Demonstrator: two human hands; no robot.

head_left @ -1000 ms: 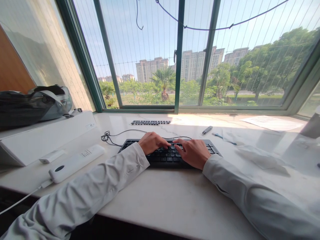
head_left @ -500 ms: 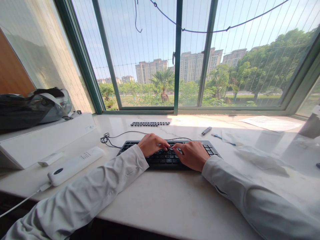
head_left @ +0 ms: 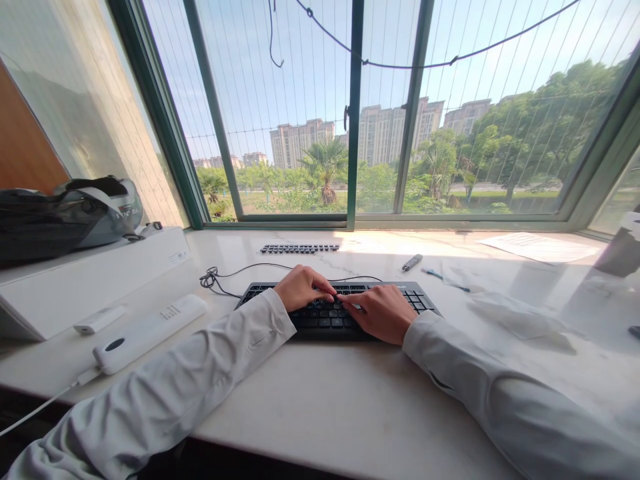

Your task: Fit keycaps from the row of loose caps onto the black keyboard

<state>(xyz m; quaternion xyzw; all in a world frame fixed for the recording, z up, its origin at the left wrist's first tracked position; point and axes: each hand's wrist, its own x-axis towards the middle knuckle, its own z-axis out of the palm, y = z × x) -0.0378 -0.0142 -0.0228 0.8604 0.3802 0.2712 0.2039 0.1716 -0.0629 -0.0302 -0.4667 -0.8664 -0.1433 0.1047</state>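
A black wired keyboard [head_left: 423,301] lies on the white marble sill in front of me. My left hand [head_left: 300,288] rests curled over its middle keys. My right hand [head_left: 383,313] lies beside it, fingers drawn together and pointing left. The fingertips of both hands meet at one spot on the keys, and whatever is between them is too small to make out. Both arms are in white sleeves. A strip of loose black keycaps [head_left: 299,248] lies behind the keyboard, near the window.
The keyboard cable [head_left: 215,277] coils at the left. A white power strip [head_left: 150,325], a small white device [head_left: 100,319], a long white box [head_left: 90,273] and a dark bag [head_left: 65,213] sit further left. A dark marker [head_left: 413,262], a blue pen [head_left: 440,275] and papers [head_left: 540,247] lie to the right.
My right hand's fingers drew in from spread over the keys towards my left fingertips, so the two hands now touch. The view shifted slightly.
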